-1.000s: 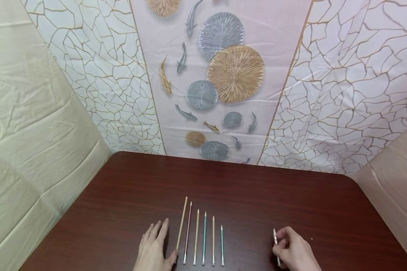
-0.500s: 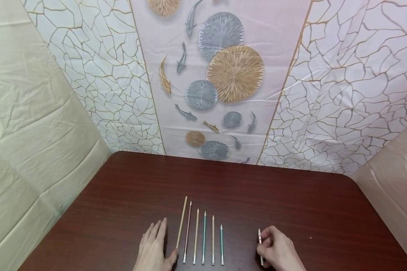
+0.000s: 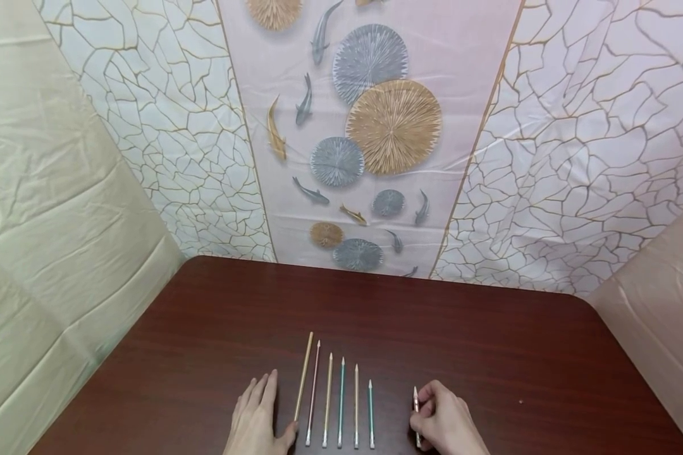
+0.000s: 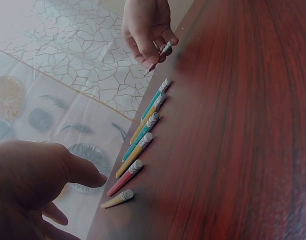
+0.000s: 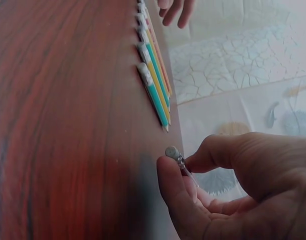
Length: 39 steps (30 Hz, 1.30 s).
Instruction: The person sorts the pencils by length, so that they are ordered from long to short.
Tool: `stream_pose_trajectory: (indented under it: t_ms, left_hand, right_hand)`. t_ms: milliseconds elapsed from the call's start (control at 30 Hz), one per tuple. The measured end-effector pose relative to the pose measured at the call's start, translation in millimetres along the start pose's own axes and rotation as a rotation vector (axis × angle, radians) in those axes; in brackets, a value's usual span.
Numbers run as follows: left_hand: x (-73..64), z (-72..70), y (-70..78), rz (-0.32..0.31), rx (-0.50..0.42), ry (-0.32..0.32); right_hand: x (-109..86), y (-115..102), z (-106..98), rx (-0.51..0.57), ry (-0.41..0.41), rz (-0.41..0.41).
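Note:
My right hand pinches a short reddish pencil between thumb and fingers, its tip pointing to the back. In the right wrist view, the eraser end of that pencil pokes out above the thumb. Left of it lies a row of pencils, longest to shortest from left to right: a long yellow pencil, a red one, then yellow and teal ones by turns, ending with a short teal pencil. My left hand rests with fingers stretched out, its thumb at the long yellow pencil's near end.
The dark red-brown table has rounded far corners. Behind it hangs a patterned cloth, with pale cloth at the left side. A tiny light speck lies right of my right hand.
My right hand has moved left with the short pencil, closer to the row's right end. The left hand and the row of pencils have stayed in place.

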State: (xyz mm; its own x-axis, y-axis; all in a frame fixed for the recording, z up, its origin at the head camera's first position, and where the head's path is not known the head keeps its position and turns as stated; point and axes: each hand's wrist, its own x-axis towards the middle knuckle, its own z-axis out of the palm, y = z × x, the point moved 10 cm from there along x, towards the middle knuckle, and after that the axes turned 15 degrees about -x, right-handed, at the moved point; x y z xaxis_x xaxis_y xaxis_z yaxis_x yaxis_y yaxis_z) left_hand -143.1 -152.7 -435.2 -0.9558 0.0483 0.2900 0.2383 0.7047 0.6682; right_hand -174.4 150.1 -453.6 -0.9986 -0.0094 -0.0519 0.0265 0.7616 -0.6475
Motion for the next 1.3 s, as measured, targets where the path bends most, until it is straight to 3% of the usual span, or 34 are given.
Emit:
stream_pose_trajectory:
  t_ms: [367,833,1300]
  left_hand:
    - [0.8,-2.2,-0.3,0.004,0.008,0.003]
    - [-7.4,-1.0,-1.4,0.080,0.043,0.073]
    - [-0.2,3.4,0.5,-0.009,-0.010,-0.007]
  right_hand:
    - [2.6,-22,18,0.005,-0.017,-0.105]
    - [1.1,-31,30,-0.054,-0.031,-0.141]
    - [3.1,-45,32,-0.132,0.022,-0.176]
